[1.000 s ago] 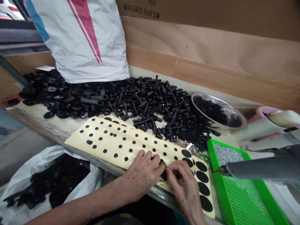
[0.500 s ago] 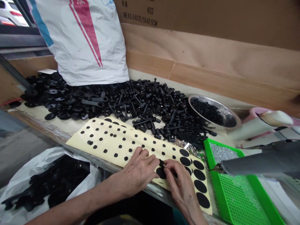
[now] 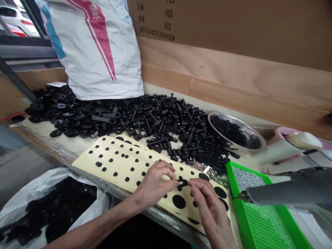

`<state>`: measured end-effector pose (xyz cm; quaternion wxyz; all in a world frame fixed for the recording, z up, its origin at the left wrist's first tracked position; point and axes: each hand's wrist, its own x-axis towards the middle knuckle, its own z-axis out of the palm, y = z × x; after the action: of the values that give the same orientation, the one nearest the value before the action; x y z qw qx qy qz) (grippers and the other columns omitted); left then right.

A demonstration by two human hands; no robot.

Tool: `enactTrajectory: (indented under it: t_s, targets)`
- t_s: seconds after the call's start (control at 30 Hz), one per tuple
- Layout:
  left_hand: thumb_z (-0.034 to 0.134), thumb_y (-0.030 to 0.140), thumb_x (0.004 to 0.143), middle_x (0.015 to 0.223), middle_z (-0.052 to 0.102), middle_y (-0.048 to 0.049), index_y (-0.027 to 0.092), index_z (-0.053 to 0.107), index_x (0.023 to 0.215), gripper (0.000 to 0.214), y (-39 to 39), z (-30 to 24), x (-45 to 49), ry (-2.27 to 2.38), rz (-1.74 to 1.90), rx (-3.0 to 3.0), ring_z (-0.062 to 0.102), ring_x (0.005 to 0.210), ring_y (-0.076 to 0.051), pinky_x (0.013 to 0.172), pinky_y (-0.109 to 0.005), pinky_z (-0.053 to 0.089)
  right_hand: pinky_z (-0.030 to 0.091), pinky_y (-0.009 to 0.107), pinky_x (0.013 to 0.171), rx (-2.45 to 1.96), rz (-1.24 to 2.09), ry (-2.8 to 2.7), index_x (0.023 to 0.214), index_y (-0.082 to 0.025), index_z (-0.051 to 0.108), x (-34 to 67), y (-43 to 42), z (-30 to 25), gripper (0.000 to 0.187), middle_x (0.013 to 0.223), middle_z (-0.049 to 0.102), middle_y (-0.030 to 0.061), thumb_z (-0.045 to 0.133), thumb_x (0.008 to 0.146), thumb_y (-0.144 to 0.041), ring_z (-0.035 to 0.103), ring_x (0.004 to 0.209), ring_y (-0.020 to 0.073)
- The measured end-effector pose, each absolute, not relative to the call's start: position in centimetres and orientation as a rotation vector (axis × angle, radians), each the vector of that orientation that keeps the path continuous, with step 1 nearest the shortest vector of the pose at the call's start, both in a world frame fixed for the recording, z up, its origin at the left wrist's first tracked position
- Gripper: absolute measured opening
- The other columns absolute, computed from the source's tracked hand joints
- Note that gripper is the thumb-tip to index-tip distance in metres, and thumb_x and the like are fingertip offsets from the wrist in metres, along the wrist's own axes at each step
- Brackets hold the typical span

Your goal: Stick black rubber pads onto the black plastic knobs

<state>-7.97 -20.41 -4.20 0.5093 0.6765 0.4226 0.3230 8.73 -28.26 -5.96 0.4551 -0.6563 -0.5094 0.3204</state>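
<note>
A yellow backing sheet (image 3: 111, 159) with small black dots and larger black discs lies along the bench's front edge. Above its right part, a small thin black piece (image 3: 183, 183) is stretched between my two hands; its exact kind cannot be made out. My left hand (image 3: 157, 180) pinches its left end between thumb and forefinger. The right end is pinched in the fingertips of my right hand (image 3: 211, 205). Just below the piece, a large black disc (image 3: 178, 201) shows on the sheet, and my right hand covers other discs.
Heaped black plastic parts (image 3: 155, 117) lie behind the sheet, below a white woven sack (image 3: 103, 52). A metal bowl (image 3: 255, 140) holds black screws or pins. Right stand a green tray (image 3: 261, 214) and a grey power tool (image 3: 280, 190). A white bag (image 3: 101, 207) hangs at lower left.
My hands have lifted off the sheet with the small black piece, which now spans between their fingertips. The large disc beneath has come more into view. The camera view has shifted slightly.
</note>
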Motion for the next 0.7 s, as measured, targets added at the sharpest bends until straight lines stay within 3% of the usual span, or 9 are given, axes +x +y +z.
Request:
enactTrajectory:
  t_s: [0.1, 0.23, 0.3, 0.37, 0.43, 0.57, 0.7]
  targets:
    - [0.069, 0.021, 0.073, 0.093, 0.062, -0.0022, 0.019, 0.067, 0.065, 0.008, -20.2, -4.5, -7.8, 1.039, 0.82, 1.507, 0.055, 0.098, -0.019, 0.091, -0.03, 0.037, 0.044, 0.033, 0.091, -1.646, 0.574, -1.241, 0.102, -0.024, 0.067, 8.0, -27.8, -7.0, 0.03, 0.118, 0.057, 0.0075, 0.054, 0.088, -0.047, 0.054, 0.11, 0.0222]
    - [0.067, 0.025, 0.075, 0.08, 0.061, -0.0007, 0.017, 0.065, 0.067, 0.011, -20.0, -4.1, -8.2, 1.026, 0.751, 1.191, 0.053, 0.077, -0.014, 0.075, -0.028, 0.039, 0.048, 0.035, 0.078, -1.717, 0.467, -1.118, 0.133, -0.02, 0.05, 7.8, -27.4, -7.2, 0.058, 0.122, 0.052, 0.0113, 0.056, 0.084, -0.051, 0.057, 0.09, 0.0204]
    - [0.066, 0.026, 0.075, 0.076, 0.06, 0.0002, 0.016, 0.065, 0.07, 0.011, -19.8, -3.6, -8.4, 1.026, 0.712, 1.085, 0.05, 0.072, -0.013, 0.072, -0.027, 0.038, 0.048, 0.033, 0.073, -1.704, 0.641, -1.056, 0.124, -0.02, 0.057, 8.1, -27.1, -6.9, 0.055, 0.113, 0.058, 0.0095, 0.061, 0.081, -0.053, 0.058, 0.083, 0.0196]
    - [0.067, 0.026, 0.073, 0.073, 0.06, 0.0005, 0.016, 0.066, 0.07, 0.011, -19.7, -3.3, -8.4, 1.027, 0.706, 1.057, 0.05, 0.072, -0.013, 0.072, -0.027, 0.038, 0.047, 0.03, 0.072, -1.627, 0.824, -1.022, 0.099, -0.02, 0.066, 8.2, -26.7, -6.6, 0.037, 0.098, 0.062, 0.0058, 0.065, 0.078, -0.051, 0.058, 0.082, 0.019]
    - [0.068, 0.026, 0.072, 0.072, 0.061, 0.0003, 0.015, 0.066, 0.07, 0.011, -19.5, -3.2, -8.2, 1.027, 0.705, 1.05, 0.05, 0.072, -0.013, 0.071, -0.026, 0.038, 0.045, 0.026, 0.069, -1.561, 0.862, -0.989, 0.082, -0.02, 0.066, 8.0, -26.3, -6.5, 0.028, 0.087, 0.061, 0.0031, 0.067, 0.078, -0.047, 0.056, 0.08, 0.0176]
    - [0.069, 0.025, 0.07, 0.07, 0.06, 0.0002, 0.015, 0.067, 0.069, 0.01, -19.2, -3.6, -7.8, 1.038, 0.669, 1.084, 0.05, 0.07, -0.013, 0.068, -0.026, 0.038, 0.04, 0.025, 0.062, -1.548, 0.676, -1.013, 0.071, -0.021, 0.063, 7.1, -25.5, -6.6, 0.02, 0.081, 0.059, 0.0018, 0.065, 0.079, -0.04, 0.055, 0.077, 0.0165]
    - [0.062, 0.033, 0.08, 0.084, 0.061, -0.0037, 0.015, 0.069, 0.07, 0.021, -17.9, -3.8, -7.6, 0.993, 0.712, 1.332, 0.055, 0.081, -0.017, 0.076, -0.029, 0.042, 0.04, 0.028, 0.061, -1.489, 0.205, -1.216, 0.068, -0.024, 0.058, 5.8, -25.6, -7.3, 0.013, 0.077, 0.058, 0.0007, 0.06, 0.081, -0.026, 0.054, 0.064, 0.0151]
